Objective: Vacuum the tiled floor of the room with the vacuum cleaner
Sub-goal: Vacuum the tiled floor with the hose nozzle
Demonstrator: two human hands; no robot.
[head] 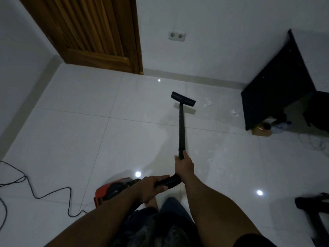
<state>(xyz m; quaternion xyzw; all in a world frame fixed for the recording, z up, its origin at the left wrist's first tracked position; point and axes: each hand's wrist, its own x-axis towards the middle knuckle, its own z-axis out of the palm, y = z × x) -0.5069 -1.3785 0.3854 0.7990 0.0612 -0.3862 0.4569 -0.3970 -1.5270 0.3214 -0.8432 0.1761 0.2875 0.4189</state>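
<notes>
From the head view, our right hand [184,164] is wrapped around the lower end of the black wand [181,125], and our left hand [151,188] grips the curved hose [170,180] just behind it, fingers curled round the tube. The wand runs toward 12 o'clock, and the floor head [183,98] sits flat on the tiled floor [89,122] near the far wall. The red vacuum body [108,192] rests on the floor at 7 o'clock, close to our feet, with its power cord [44,193] trailing off toward 9 o'clock. White scraps [208,102] lie just beside the floor head at its 3 o'clock, and more flecks [235,112] are scattered toward the black cabinet [277,86] at 2 o'clock and nearer our right arm. We judge the job to be partly done at best: the tiles toward the wooden door [89,32] at 11 o'clock look clean, while the right-hand stretch holds visible debris and is left to cover.
</notes>
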